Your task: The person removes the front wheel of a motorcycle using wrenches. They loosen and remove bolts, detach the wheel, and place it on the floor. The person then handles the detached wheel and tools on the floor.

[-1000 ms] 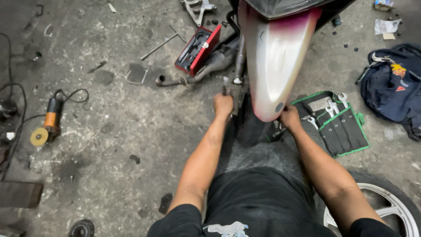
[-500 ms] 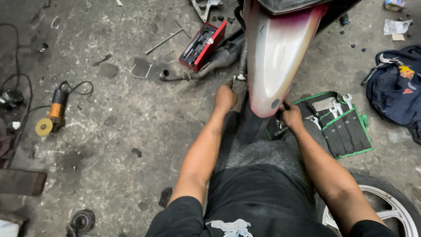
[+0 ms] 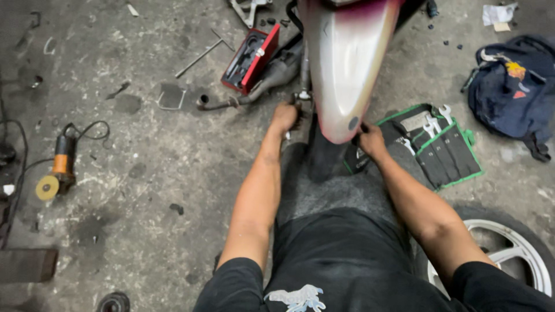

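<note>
A motorcycle's pale rear fender (image 3: pixel 346 63), fading to purple at the top, stands straight ahead of me over the dark rear tyre (image 3: pixel 325 155). My left hand (image 3: pixel 286 117) is closed around a metal part at the axle on the fender's left side, beside the exhaust pipe (image 3: pixel 254 92). My right hand (image 3: pixel 370 138) grips something small and dark under the fender's right edge; what it is stays hidden. Both forearms reach forward from my lap.
An open red tool case (image 3: pixel 251 59) lies left of the fender, with a T-handle wrench (image 3: pixel 203 53) beyond it. A green-edged roll of spanners (image 3: pixel 439 144) lies to the right, a dark backpack (image 3: pixel 514 86) farther right. An orange angle grinder (image 3: pixel 58 170) sits far left; a loose wheel (image 3: pixel 509 254) lies near right.
The view has shifted slightly, the fender now sitting a little higher and to the right. Both hands stay at the fender's two sides with no clear change of grip.
</note>
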